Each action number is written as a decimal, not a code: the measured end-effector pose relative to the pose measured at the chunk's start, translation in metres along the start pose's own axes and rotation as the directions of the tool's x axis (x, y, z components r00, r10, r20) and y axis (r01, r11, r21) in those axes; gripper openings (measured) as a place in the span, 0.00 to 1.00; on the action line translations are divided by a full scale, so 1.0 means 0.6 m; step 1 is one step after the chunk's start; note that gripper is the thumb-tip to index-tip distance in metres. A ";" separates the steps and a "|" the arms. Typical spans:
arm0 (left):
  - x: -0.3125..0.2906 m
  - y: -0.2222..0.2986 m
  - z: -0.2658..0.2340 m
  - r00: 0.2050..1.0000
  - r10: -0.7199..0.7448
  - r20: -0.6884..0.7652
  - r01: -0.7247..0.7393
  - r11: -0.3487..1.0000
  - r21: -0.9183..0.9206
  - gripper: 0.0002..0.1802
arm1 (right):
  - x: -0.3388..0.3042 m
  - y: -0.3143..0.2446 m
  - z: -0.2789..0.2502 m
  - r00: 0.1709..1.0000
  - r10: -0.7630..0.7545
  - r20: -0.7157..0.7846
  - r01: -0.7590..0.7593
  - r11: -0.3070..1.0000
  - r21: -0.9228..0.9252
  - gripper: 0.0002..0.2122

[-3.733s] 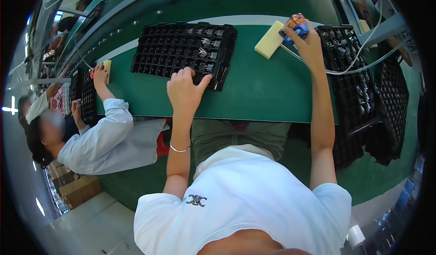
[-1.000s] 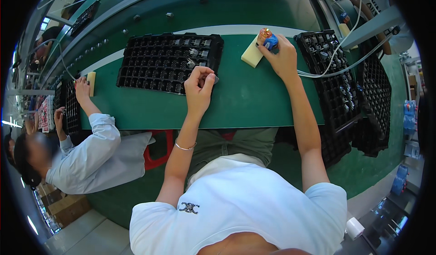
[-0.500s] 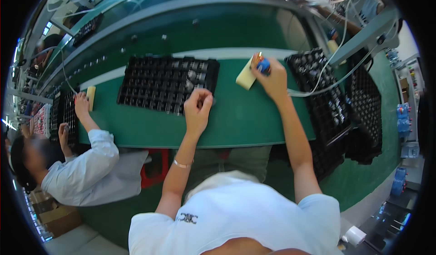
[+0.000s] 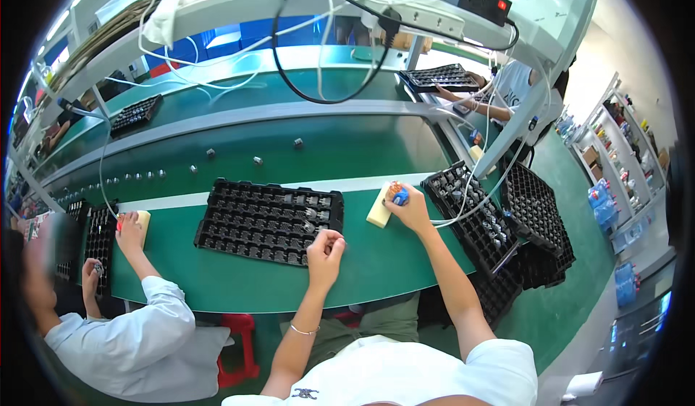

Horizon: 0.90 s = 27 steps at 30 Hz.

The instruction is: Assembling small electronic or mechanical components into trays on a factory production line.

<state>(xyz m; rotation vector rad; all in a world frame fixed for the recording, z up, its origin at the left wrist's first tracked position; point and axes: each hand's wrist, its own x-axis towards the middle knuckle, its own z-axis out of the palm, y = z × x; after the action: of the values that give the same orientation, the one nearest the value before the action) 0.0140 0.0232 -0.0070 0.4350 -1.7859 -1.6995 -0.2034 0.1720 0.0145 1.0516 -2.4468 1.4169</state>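
Observation:
My left hand (image 4: 323,260) is closed, fingers curled, by the near right corner of a black compartment tray (image 4: 205,234). Whatever its fingers may hold is too hidden to make out. That tray lies on the green bench and has small metal parts in some pockets, mostly toward its right side. My right hand (image 4: 414,210) is wrapped round a small blue and orange piece (image 4: 399,195), whose exact kind I cannot tell. It is at the upper right edge of a pale yellow block (image 4: 378,211) lying on the bench.
Right of my right hand, another black tray (image 4: 470,210) holds metal parts, with stacked trays (image 4: 539,210) beyond. A green conveyor belt (image 4: 326,149) behind carries small metal parts. Cables (image 4: 318,95) hang overhead. A co-worker (image 4: 137,333) sits at left, a hand on another yellow block (image 4: 144,230).
The view has tilted up, so the bench sits lower and the overhead frame shows. My right hand stays at the yellow block with the blue and orange piece; my left hand stays curled by the tray.

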 end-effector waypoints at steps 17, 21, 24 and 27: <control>-0.013 0.001 -0.002 1.000 0.005 0.021 -0.003 0.997 -0.080 0.07 | 0.286 0.059 0.213 0.993 0.095 -0.068 -0.101 0.991 -0.093 0.16; -0.014 0.004 -0.002 1.000 -0.001 0.029 0.003 0.998 -0.070 0.07 | 0.285 0.031 0.247 0.993 0.081 -0.084 -0.100 0.963 -0.249 0.18; -0.010 0.004 -0.002 1.000 0.000 0.029 0.003 0.995 -0.096 0.07 | 0.287 0.023 0.240 0.997 0.047 -0.065 -0.067 0.936 -0.347 0.17; -0.004 0.007 0.001 1.000 0.013 0.017 -0.010 0.985 -0.175 0.07 | 0.287 0.015 0.225 1.000 0.001 -0.019 -0.007 0.950 -0.313 0.18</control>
<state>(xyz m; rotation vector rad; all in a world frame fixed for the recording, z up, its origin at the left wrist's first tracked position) 0.0164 0.0258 -0.0034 0.3327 -1.6315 -1.8387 -0.3078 -0.0206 0.0069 0.9557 -2.5486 0.9849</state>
